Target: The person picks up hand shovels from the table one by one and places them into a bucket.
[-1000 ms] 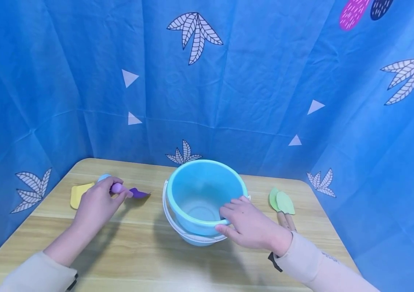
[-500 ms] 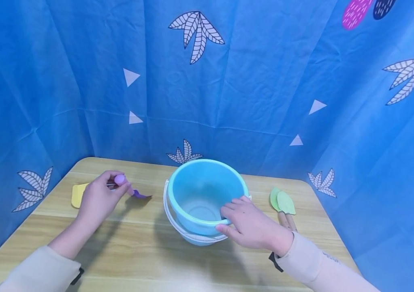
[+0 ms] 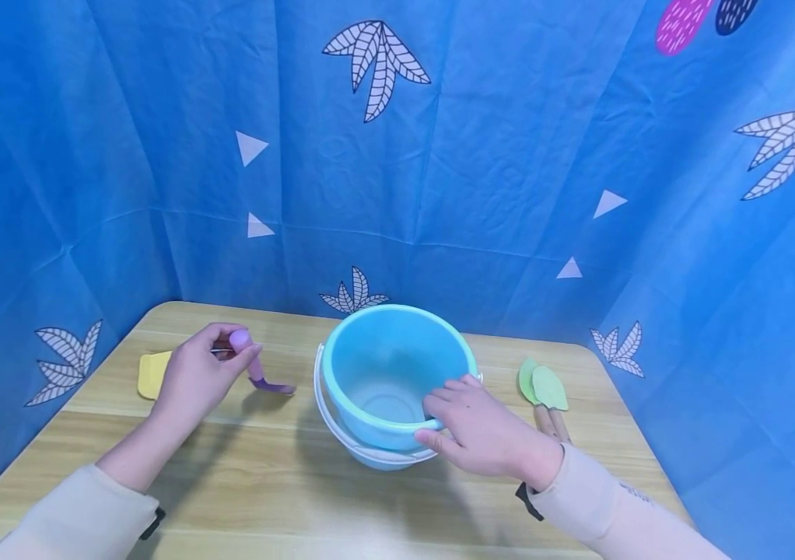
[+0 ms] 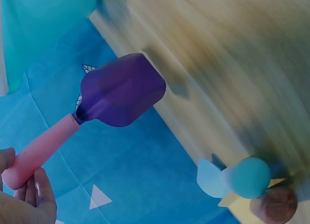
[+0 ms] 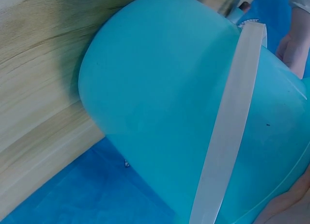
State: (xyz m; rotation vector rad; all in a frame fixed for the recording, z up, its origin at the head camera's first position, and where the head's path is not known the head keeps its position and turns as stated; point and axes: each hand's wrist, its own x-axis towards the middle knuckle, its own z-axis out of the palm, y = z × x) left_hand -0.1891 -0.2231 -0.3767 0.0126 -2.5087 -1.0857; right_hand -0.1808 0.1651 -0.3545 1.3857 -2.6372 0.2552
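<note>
Head view: left of centre, our left hand point(image 3: 200, 369) pinches a purple trowel point(image 3: 256, 371) by its handle, while at lower centre our right hand point(image 3: 471, 430) grips a turquoise bucket point(image 3: 372, 433) by its rim

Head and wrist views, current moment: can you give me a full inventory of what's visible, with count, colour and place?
Shovel: 1, purple blade, pinkish handle, held in the left hand
Bucket: 1, light blue with white handle, mid-table, right hand gripping its rim
Yellow tool: 1, yellow, table's left side, partly hidden
Blue tool: 1, light blue and teal, beside the yellow tool
Leaf-shaped tools: 2, green with brown handles, table's right side
Table: 1, wood-coloured, under everything
Curtain: blue, printed, behind and around
Hands: 2, bare
Sleeves: 2, pale, on the forearms
</note>
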